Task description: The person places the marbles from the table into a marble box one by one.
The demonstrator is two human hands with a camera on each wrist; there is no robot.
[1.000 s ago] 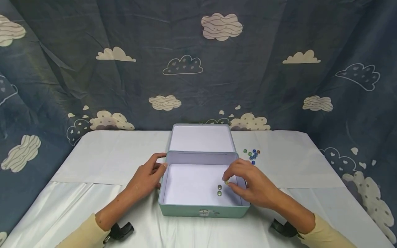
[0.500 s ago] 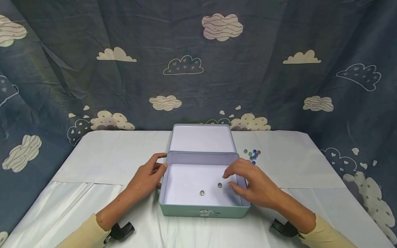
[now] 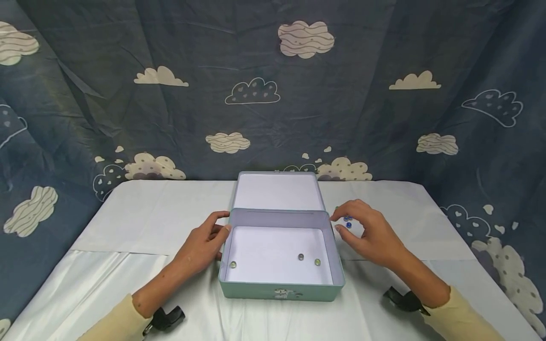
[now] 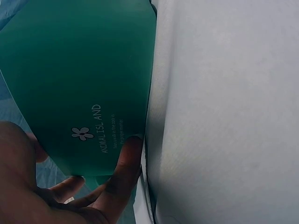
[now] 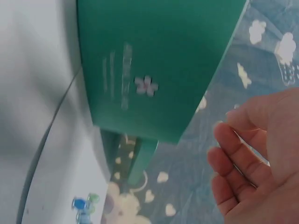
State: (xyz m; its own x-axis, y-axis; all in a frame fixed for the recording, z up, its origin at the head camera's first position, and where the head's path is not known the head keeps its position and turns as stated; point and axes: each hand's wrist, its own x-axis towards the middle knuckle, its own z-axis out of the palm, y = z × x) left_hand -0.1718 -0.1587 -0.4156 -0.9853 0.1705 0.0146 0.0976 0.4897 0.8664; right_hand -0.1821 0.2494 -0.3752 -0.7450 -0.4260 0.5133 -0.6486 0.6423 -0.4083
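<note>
A light green tin box [image 3: 281,291] with a white inside stands on the cloth, its lid [image 3: 278,190] tipped back behind it. Three glass marbles lie on its floor: a greenish one [image 3: 232,264] at the left, a grey-green one [image 3: 300,256] and a yellow-green one [image 3: 317,262] at the right. Against the box's left side rests my left hand [image 3: 204,245], its fingers touching the wall in the left wrist view. Outside the right wall hovers my right hand [image 3: 372,232], thumb and fingertips apart, nothing visible between them. Behind it show blue marbles [image 3: 349,225], partly hidden.
White cloth [image 3: 149,208] covers the table. A dark blue curtain [image 3: 192,113] with printed clouds hangs behind and at both sides. In the right wrist view, blue and green marbles [image 5: 80,204] lie on the cloth beyond the box.
My right hand has let go of a yellow-green marble inside the box and moved right and out over the rim. One marble has rolled to the box's left side. My left hand stays put.
</note>
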